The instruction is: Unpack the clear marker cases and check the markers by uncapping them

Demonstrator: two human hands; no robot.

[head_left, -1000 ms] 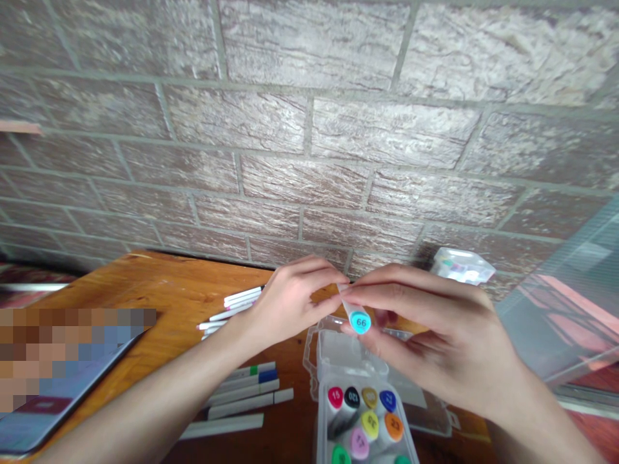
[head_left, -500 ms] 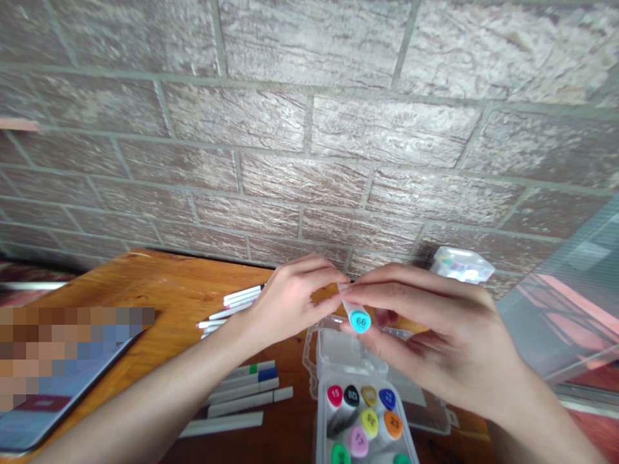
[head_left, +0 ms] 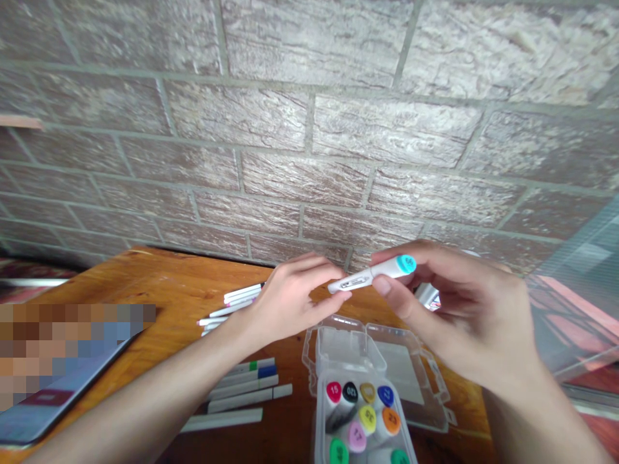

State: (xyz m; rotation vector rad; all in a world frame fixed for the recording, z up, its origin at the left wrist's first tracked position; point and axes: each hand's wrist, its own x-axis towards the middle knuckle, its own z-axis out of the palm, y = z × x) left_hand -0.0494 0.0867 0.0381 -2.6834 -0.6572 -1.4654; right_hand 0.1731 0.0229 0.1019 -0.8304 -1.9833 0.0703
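A white marker with a turquoise cap (head_left: 371, 277) is held level above the table, its cap end pointing right. My right hand (head_left: 454, 316) pinches it near the cap with thumb and fingers. My left hand (head_left: 290, 299) has its fingertips closed on the other end. Below them stands an open clear plastic case (head_left: 338, 351) with several upright markers showing coloured numbered caps (head_left: 362, 419); its lid (head_left: 406, 380) lies open to the right.
Several loose white markers (head_left: 242, 393) lie on the wooden table (head_left: 159, 290) left of the case, with more (head_left: 232, 306) farther back. A tablet (head_left: 53, 399) lies at the left edge. A brick wall rises behind; a clear box (head_left: 575, 309) stands at the right.
The marker has turned from pointing its cap at me to lying level, cap to the right. My right hand rose and shifted right. The case's open lid is now uncovered.
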